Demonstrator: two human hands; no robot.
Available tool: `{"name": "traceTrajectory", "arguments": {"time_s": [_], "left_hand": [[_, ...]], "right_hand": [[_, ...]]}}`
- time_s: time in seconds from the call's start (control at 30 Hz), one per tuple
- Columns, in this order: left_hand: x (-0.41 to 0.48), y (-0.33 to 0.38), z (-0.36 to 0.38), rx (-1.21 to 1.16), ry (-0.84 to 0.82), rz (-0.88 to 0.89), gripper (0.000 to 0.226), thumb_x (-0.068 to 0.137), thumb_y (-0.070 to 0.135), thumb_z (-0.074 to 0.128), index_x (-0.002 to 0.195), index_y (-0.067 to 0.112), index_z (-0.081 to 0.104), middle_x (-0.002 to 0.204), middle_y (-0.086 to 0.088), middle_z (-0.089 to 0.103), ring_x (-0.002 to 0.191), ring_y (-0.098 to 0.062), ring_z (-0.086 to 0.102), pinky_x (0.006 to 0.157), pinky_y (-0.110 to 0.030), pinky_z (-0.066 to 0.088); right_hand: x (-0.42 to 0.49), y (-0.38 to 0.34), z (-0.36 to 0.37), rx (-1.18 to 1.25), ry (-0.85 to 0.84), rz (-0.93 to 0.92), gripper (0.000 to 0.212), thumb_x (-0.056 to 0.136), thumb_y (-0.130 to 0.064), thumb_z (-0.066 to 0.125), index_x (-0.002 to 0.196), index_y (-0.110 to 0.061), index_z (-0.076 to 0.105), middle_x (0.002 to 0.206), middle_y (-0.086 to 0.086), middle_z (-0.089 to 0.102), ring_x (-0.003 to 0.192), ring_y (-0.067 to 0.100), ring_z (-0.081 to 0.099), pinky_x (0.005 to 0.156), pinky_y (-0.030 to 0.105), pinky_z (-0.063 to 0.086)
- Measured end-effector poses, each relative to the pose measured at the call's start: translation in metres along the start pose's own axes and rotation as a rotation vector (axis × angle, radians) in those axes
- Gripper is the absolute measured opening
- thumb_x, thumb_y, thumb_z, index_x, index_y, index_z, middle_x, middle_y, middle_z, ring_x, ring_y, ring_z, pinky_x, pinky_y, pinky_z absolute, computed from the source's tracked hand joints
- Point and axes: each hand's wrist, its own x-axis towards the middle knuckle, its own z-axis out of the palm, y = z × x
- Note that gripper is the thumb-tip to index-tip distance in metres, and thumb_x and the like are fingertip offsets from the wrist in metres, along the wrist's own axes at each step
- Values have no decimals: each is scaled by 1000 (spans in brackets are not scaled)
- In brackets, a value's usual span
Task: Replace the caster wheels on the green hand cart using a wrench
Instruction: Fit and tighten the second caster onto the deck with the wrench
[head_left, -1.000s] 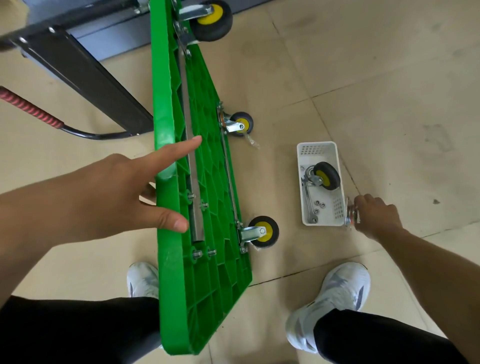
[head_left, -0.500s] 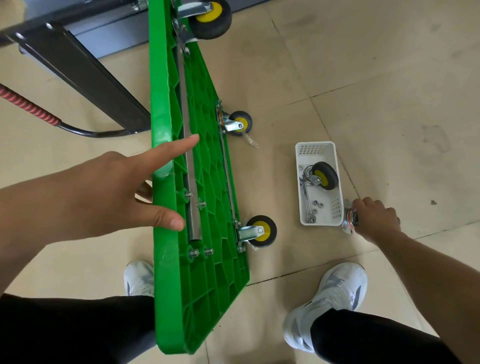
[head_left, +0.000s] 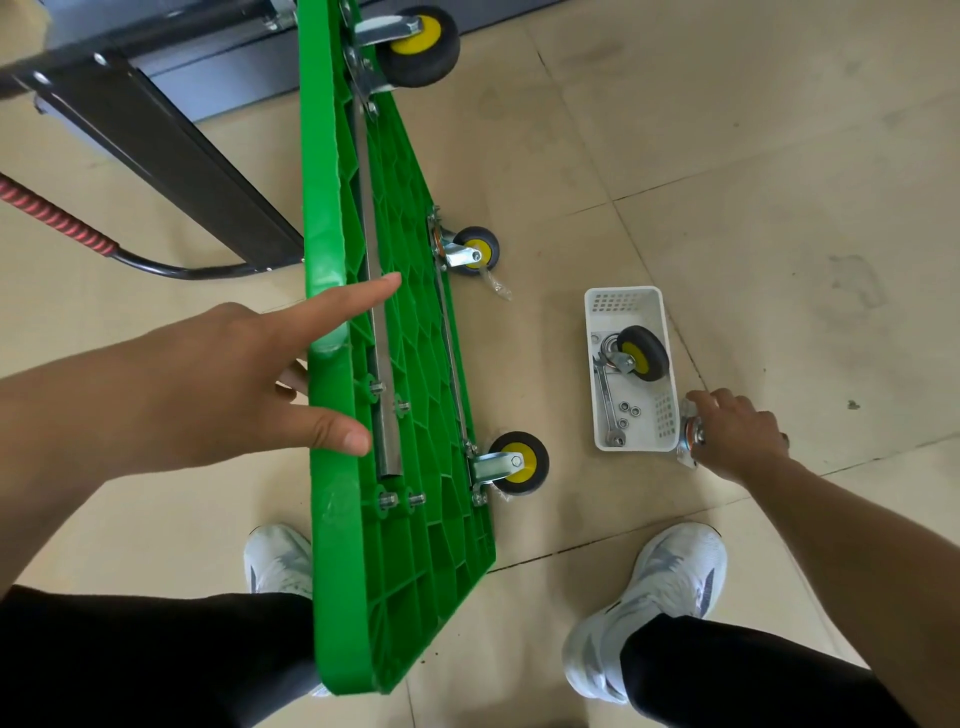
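Cart (head_left: 426, 545) stands on one long edge on the floor, ribbed underside facing right. Left hand (head_left: 223, 384) is at the top edge: index finger straight across the edge, thumb flat on the underside next to the steel tube (head_left: 387, 447), other fingers behind the deck. Fingers are straight, not clamped round anything. Three casters are mounted, black tyres with yellow hubs: far caster (head_left: 415, 44) at the far upper corner, mid caster (head_left: 475, 252) and near caster (head_left: 519, 462) along the lower edge, down at the floor. At the near upper corner, bare bolts (head_left: 387, 501) stick out of the ribs. Handle (head_left: 52, 218) with a red grip runs off to the left of the deck. White basket (head_left: 623, 301) sits on the floor right of the cart, apart from it. Inside it: spare caster (head_left: 641, 356) in the far half, wrench (head_left: 608, 405) along the left wall with one head in the near left corner, nuts (head_left: 626, 410) loose just right of the wrench. Right hand (head_left: 737, 436) is just outside the basket's near right corner, fingers curled over a loose caster (head_left: 693, 434). Only a metal plate and an orange ring show, so it's probably a caster; the wheel is hidden. White shoes (head_left: 670, 571) stand either side of the cart's near end.
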Motion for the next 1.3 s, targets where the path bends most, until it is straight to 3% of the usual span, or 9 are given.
{"name": "traceTrajectory", "arguments": {"time_s": [0.17,0.23,0.47,0.67,0.77,0.9,1.07,1.3], "left_hand": [[1,-1,-1,21,2,6,107,52,86,66,136,79,-1,121,-4,70,105,-15,68,98,-47,53],[0,0,-2,37,-3,10,108,49,92,62,136,79,-2,123,-5,70,106,-14,67,99,-46,53],[-3,2,-2,50,-8,-17,113,38,99,52,133,81,-5,130,-3,66,111,-11,64,99,-44,53],[-9,7,-4,108,3,-53,109,52,86,62,133,80,-10,144,-3,56,110,-10,61,99,-41,51],[-10,8,-4,147,16,-57,110,54,84,61,136,77,-11,153,4,44,119,-17,57,99,-41,49],[-13,5,-4,208,52,-32,112,54,88,56,141,71,-13,159,12,26,137,-16,40,106,-42,42],[-16,2,-3,263,159,13,113,53,98,48,144,68,-11,163,17,-20,152,-24,16,109,-54,41],[-14,-2,-1,329,196,92,112,52,103,35,148,63,-9,167,9,-5,153,-13,-9,116,-59,28]], "right_hand": [[-1,-4,-9,35,37,-18,68,93,-44,61,153,-29,32,149,5,48,129,29,51,99,48,48],[-2,-5,-12,56,50,-10,65,95,-46,57,153,-29,33,151,6,46,131,30,50,100,48,47],[-4,-12,-22,73,104,-60,71,92,-56,60,152,-26,35,147,9,50,127,31,54,97,51,52],[-5,-21,-32,74,133,-95,74,89,-60,62,150,-27,35,139,6,53,120,28,56,93,49,53],[-6,-27,-39,61,151,-110,73,89,-60,62,149,-26,37,138,6,53,119,29,56,92,47,52],[-7,-38,-49,57,189,-146,73,89,-62,62,147,-22,40,137,7,54,117,30,57,89,46,52],[-6,-51,-58,58,208,-170,74,88,-63,62,148,-25,38,138,6,52,117,29,56,89,45,51],[5,-67,-66,92,200,-177,77,86,-62,65,149,-28,36,142,5,49,124,30,53,95,46,49]]}}
